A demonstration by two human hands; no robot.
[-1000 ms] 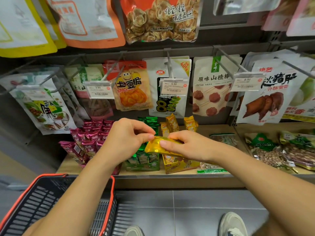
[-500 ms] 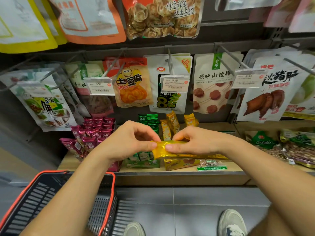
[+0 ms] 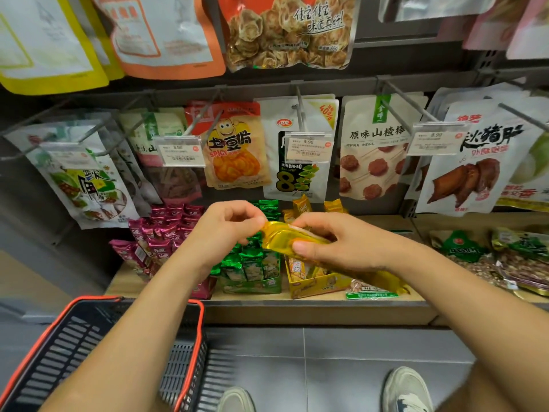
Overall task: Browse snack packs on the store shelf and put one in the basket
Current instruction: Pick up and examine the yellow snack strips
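Head view: yellow pack slants down rightward, left hand pinching its end, right hand gripping.

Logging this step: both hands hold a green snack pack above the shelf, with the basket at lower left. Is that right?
Not quite: the snack pack is yellow, not green. The head view shows the left hand and right hand holding it above the shelf, with the basket at lower left.
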